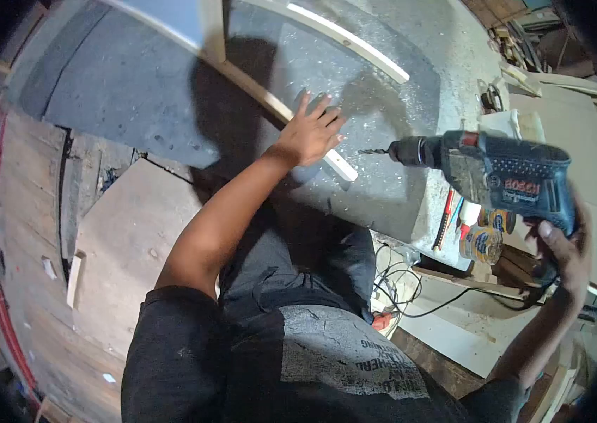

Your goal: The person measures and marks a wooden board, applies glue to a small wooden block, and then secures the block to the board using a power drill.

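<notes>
Drill (503, 180) sits in your right hand (559, 247), fingers wrapped tight round its grip, the twist bit aimed toward your left hand (310, 132). That left palm lies flat and open on the pale wooden strip (270, 99), gripping nothing. Should the bit skate off smooth timber, it could meet those fingers. Dusty grey slab (383, 141) underneath looks gritty.

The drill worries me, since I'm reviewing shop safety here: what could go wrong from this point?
1. The left hand presses flat on the wooden strip, and the bit of the drill points toward it; a slip could hit the fingers.
2. The right hand alone holds the drill by its grip, so a jammed bit might twist it.
3. The cables lie loose near the legs and could snag.
</notes>
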### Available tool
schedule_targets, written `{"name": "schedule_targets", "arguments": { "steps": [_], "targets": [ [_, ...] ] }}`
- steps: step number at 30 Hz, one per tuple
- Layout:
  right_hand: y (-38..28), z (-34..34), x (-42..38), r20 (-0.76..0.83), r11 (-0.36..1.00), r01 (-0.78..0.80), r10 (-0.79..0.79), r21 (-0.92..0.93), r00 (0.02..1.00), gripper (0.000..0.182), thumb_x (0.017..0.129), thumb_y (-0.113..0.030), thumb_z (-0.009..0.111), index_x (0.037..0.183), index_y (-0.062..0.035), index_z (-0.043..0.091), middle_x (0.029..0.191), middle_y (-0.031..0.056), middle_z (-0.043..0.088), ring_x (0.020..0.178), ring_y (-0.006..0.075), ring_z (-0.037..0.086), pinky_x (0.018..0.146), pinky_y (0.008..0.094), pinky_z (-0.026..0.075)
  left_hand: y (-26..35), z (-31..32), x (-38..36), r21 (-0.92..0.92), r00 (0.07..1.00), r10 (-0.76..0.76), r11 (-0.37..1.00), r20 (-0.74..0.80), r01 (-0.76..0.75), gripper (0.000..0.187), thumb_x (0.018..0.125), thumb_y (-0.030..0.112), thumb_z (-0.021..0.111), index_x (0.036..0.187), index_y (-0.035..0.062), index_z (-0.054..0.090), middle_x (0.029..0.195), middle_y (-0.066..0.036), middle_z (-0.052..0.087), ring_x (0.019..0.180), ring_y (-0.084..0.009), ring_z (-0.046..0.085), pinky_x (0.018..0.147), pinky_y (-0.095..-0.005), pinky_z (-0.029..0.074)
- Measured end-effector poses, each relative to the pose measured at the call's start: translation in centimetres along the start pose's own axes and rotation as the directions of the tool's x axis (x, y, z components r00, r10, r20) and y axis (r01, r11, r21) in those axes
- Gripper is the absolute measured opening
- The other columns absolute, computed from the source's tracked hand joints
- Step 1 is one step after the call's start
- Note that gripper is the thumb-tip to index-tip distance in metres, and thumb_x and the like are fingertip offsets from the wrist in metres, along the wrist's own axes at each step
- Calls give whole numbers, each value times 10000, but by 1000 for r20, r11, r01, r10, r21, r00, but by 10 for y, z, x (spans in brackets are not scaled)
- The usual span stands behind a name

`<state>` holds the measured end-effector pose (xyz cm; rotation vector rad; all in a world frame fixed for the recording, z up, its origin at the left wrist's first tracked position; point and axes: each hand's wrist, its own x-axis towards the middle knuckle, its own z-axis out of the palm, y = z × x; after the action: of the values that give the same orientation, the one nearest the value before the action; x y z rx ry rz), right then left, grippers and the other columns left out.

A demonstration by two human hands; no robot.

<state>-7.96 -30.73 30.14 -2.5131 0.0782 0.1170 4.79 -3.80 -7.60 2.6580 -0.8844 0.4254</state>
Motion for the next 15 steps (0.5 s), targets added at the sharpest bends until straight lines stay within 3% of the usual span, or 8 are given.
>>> {"name": "schedule_targets", "arguments": {
  "steps": [1,4,7,8,9,11,13,15],
  "targets": [
    [18,-4,-6,-30,985,-144,147,95,989,800,736,-180,759,1388,41,352,959,150,650,708,150,637,649,271,538,-2,0,0,9,1000,15,1000,-5,-15,472,991,371,347,1340,79,468,1400,-120,433,1392,-315,248,1134,-575,63],
    [108,23,-21,-116,898,-190,255,396,960,651,793,-226,721,1326,18,437,887,121,658,672,150,633,575,256,521,10,-11,-7,-9,999,-33,999,-17,32,532,958,395,417,1330,18,462,1408,-154,419,1388,-327,258,1131,-574,76],
    [220,84,-28,-63,620,-223,405,752,912,471,857,-287,667,1215,-10,537,882,115,668,694,158,648,572,254,519,55,0,-27,20,991,-103,994,-89,105,547,950,402,430,1313,-5,472,1406,-171,420,1382,-340,268,1132,-567,93],
    [247,109,-26,45,478,-231,368,848,929,427,878,-300,652,1182,-20,549,913,132,670,755,177,662,618,272,532,78,5,-30,-75,1000,-10,997,-21,8,550,942,413,449,1302,0,487,1411,-177,412,1383,-345,264,1134,-561,98],
    [263,134,-24,31,407,-185,357,894,934,454,884,-339,644,1179,-10,539,935,147,668,789,208,667,622,291,540,105,8,-35,-174,995,92,981,44,-83,552,934,424,469,1292,5,501,1416,-182,404,1385,-351,260,1137,-555,103],
    [290,187,-9,65,86,-100,339,991,939,457,893,-358,631,1163,-3,533,942,153,665,797,229,667,613,299,543,163,7,-52,-474,909,410,817,77,-328,544,919,431,506,1270,17,523,1430,-171,387,1388,-359,252,1141,-544,112],
    [300,219,10,87,-80,-64,323,995,943,493,886,-434,617,1126,-9,557,942,153,670,714,204,658,625,276,538,202,-11,-50,-546,805,571,731,163,-408,521,911,436,525,1251,43,549,1432,-165,385,1390,-353,250,1142,-534,122],
    [301,225,19,155,-214,-98,268,972,951,423,913,-340,610,1142,6,528,910,157,661,782,233,667,613,301,548,216,-20,-45,-514,800,565,757,204,-403,494,922,425,506,1230,43,560,1421,-159,400,1385,-354,259,1141,-527,135]
  ]
}}
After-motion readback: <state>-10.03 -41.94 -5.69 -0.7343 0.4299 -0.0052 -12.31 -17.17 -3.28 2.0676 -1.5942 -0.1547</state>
